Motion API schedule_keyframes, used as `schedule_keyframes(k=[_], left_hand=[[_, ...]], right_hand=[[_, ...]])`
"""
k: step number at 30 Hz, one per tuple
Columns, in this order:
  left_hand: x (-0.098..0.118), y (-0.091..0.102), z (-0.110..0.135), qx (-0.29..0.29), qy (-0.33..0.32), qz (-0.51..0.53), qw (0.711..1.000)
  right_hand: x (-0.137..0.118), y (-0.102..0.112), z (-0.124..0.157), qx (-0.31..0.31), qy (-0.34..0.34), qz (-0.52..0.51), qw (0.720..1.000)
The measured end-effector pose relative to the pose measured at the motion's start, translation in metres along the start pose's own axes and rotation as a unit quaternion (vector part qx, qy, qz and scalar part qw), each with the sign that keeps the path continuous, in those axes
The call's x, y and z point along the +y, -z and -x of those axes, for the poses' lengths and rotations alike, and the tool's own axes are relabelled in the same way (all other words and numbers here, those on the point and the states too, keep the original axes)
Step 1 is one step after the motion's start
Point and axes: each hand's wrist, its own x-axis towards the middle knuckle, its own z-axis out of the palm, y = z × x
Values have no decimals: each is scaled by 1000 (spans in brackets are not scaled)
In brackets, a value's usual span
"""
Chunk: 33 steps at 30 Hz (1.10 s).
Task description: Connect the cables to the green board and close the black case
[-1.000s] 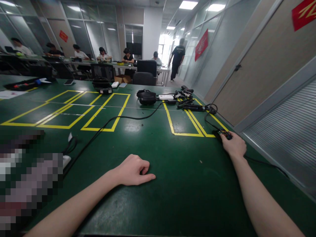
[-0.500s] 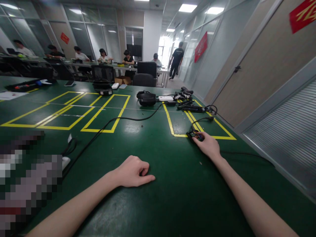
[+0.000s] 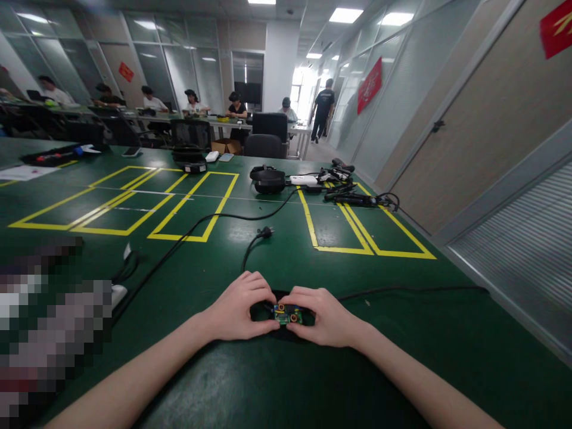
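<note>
A small green circuit board [image 3: 283, 319] with copper coils lies between my hands, just above or on the green table. My left hand [image 3: 239, 307] curves around its left end, thumb in front and fingers behind. From the right, my right hand [image 3: 326, 316] pinches the board the same way. Dark parts around the board are partly hidden by my fingers. Behind my left hand a short black cord with a plug [image 3: 267, 232] rests on the table; where the cord ends is hidden. A thin black cable [image 3: 402, 290] runs rightward from behind my right hand.
Yellow tape outlines [image 3: 205, 239] mark the green table [image 3: 214, 387]. Farther back lie black headphones [image 3: 268, 179], a white device [image 3: 304, 180] and tangled black gear [image 3: 353, 196]. A long black cable [image 3: 179, 238] crosses on the left. People sit at a far table; one person [image 3: 322, 110] stands in the aisle.
My right hand has brought the circuit board from the right tape outline to the middle, with its plug cord trailing. My left hand, loosely curled before, now grips the board's left end.
</note>
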Motion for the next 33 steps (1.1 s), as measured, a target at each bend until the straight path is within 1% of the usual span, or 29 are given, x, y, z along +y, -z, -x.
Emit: schedule_keyframes(k=[2, 6, 10, 15, 19, 23, 28, 33], left_hand=[[0, 0, 0, -18, 5, -9, 1000], [0, 0, -1, -21, 31, -17, 999], [0, -2, 0, -12, 52, -11, 998], [-2, -5, 1, 1, 58, -15, 998], [-4, -5, 1, 11, 59, 8, 998], [-6, -4, 1, 24, 62, 17, 998], [-6, -3, 2, 25, 78, 23, 996], [-4, -3, 3, 21, 49, 43, 998]], right_hand=[[1, 0, 1, 14, 7, 6, 1000], [6, -1, 3, 49, 6, 14, 999], [8, -5, 2, 62, -4, 21, 998], [7, -6, -2, 69, -30, 46, 996], [7, -4, -3, 89, -16, 59, 994], [6, -3, -2, 70, -11, 44, 996], [5, -2, -2, 71, 4, -8, 997], [5, -1, -2, 64, 9, -25, 998]])
